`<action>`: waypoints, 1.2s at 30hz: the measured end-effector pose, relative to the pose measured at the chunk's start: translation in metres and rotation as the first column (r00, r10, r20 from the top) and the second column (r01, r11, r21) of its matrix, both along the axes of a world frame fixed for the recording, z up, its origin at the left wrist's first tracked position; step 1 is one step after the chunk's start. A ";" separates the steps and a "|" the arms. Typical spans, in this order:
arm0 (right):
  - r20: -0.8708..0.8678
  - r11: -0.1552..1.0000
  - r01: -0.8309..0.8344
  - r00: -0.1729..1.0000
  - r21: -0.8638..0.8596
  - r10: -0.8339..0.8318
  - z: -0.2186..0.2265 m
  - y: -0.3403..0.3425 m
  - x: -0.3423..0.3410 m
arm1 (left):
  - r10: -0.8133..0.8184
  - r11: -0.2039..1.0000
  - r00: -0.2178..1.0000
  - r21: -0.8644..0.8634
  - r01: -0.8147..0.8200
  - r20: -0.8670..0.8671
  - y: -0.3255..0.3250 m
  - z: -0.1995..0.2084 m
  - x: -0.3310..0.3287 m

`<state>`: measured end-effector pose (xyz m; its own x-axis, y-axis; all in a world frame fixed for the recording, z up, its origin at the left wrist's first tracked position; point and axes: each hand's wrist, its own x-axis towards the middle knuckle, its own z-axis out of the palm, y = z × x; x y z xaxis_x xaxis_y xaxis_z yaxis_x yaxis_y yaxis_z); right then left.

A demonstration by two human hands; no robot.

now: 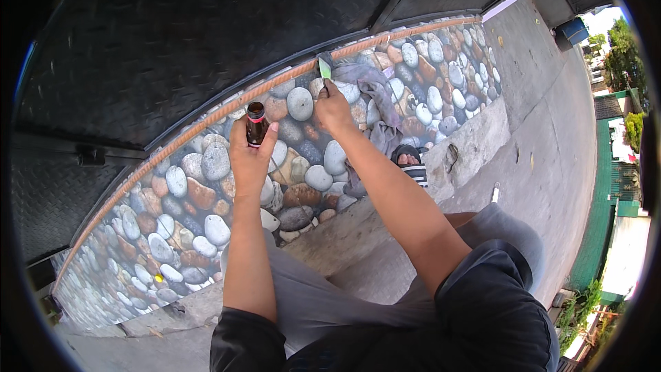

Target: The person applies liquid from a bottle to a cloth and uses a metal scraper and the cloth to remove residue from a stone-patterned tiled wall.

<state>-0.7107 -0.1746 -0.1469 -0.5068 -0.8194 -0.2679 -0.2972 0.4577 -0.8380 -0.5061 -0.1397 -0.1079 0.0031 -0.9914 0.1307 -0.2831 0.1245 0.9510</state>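
My left hand (pixel 251 155) is closed around a small dark brown bottle (pixel 256 127), its open mouth facing up and a red band below the neck. Ahead and to the right, my right hand (pixel 333 109) grips a small flat tool (pixel 325 67) with a shiny pale green face and a dark end. Whether it is a brush or a scraper I cannot tell. The tool's end is at the orange-brown strip (pixel 284 74) that edges the pebble-patterned surface (pixel 300 104). A crumpled grey cloth (pixel 377 89) lies beside my right hand.
A black metal gate (pixel 206 27) rises along the strip's far side. My sandalled foot (pixel 412 165) rests by the cloth. Rough concrete (pixel 468 148) borders the pebbles, with grey pavement (pixel 544 117) to the right. A blue bin (pixel 571 32) stands far off.
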 end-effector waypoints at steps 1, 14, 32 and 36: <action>-0.016 1.000 -0.010 1.000 0.010 0.010 -0.001 0.000 -0.001 | -0.005 1.000 1.000 0.014 0.005 -0.031 0.000 0.000 0.001; -0.198 1.000 -0.014 0.980 0.002 0.014 0.012 -0.010 -0.031 | -0.048 0.998 0.997 0.046 0.051 -0.064 0.003 0.015 -0.021; -0.425 0.964 -0.172 0.872 0.204 0.245 0.002 -0.006 -0.043 | -0.023 0.999 0.993 0.044 0.029 -0.114 0.000 0.013 -0.020; -0.464 0.963 -0.164 0.850 0.215 0.248 0.005 0.001 -0.037 | -0.013 1.000 0.998 -0.001 0.013 -0.062 0.000 0.012 -0.018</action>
<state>-0.7481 -0.1739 -0.1416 -0.4305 -0.8862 -0.1712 -0.7468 0.4562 -0.4838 -0.5239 -0.1394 -0.0955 -0.0018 -0.9913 0.1313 -0.2217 0.1284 0.9666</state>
